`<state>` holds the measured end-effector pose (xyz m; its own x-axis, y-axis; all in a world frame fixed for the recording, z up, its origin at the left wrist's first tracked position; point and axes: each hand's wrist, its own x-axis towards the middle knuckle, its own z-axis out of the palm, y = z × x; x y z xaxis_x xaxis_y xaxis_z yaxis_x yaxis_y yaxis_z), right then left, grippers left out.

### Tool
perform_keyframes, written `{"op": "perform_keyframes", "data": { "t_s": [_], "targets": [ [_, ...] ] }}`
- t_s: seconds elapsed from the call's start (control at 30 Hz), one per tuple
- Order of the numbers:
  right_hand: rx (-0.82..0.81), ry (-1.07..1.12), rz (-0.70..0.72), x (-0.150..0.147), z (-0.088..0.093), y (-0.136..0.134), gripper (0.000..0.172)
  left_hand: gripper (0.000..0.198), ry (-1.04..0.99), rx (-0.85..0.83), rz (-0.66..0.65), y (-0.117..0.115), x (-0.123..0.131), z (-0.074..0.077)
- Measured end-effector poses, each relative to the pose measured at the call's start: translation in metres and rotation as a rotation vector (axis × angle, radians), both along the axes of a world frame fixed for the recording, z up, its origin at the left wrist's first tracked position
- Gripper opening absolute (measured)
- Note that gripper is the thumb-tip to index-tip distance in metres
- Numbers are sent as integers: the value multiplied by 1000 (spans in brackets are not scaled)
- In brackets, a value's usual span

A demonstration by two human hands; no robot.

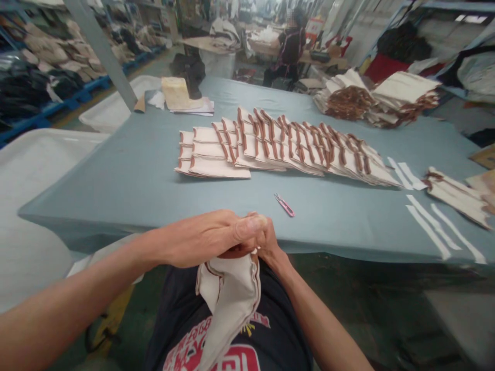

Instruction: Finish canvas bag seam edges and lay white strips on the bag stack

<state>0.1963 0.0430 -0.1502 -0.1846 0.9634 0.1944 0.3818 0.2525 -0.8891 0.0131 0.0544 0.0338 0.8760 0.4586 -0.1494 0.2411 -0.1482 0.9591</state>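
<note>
My left hand [204, 237] and my right hand [268, 245] are pressed together just in front of the table's near edge. Both grip the top of a cream fabric piece with brown trim [230, 293], which hangs down over my lap. The right hand is mostly hidden behind the left. A small pink thread snip [284, 204] lies on the blue-grey table [127, 180] a little beyond my hands. Farther back, a long overlapping row of cream pieces with brown trim [282, 147] spreads across the table.
White strips [433, 224] lie at the table's right, beside more cream pieces [456, 196]. Stacked pieces [379, 98] sit at the far right, a cream block [176, 93] at the far left. A person [288, 49] works at a table behind. Shelves of fabric [46, 62] stand left.
</note>
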Motion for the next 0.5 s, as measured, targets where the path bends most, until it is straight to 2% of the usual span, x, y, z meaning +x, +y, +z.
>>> {"op": "perform_keyframes", "data": {
  "t_s": [0.07,0.27,0.43,0.5],
  "targets": [
    [20,15,-35,-3,3,-1,58,59,34,18,68,-8,-6,-2],
    [71,33,-51,-3,16,-7,50,54,167,25,221,-26,-20,-6],
    [98,46,-50,6,42,-10,46,54,175,57,368,-25,-35,-10],
    [103,51,-47,10,54,-10,45,55,181,46,384,-24,-39,-12]
  ]
}}
